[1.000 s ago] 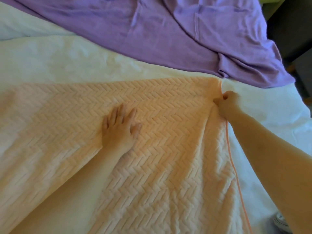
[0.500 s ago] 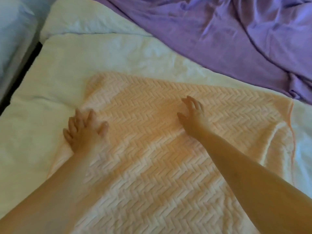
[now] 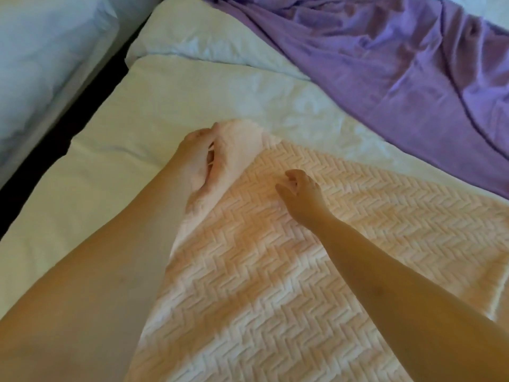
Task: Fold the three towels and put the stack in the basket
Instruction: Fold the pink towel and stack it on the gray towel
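A peach towel [image 3: 289, 271] with a herringbone weave lies spread on the white bed. My left hand [image 3: 197, 158] grips its far left corner, which is lifted and draped over the fingers. On the towel just to the right is my right hand [image 3: 301, 195], fingers loosely curled with the tips at the cloth and nothing held in them. A purple towel [image 3: 399, 73] lies crumpled at the far right of the bed. No basket or third towel is in view.
The white bed sheet [image 3: 179, 100] stretches to the left and beyond the peach towel. A pale pillow or cushion [image 3: 41, 64] sits at the top left, past a dark gap [image 3: 82, 111] along the bed's edge.
My view has swung left. My left hand has gone from lying flat on the towel to gripping and lifting its far left corner. My right hand let go of the right corner and moved to the middle.
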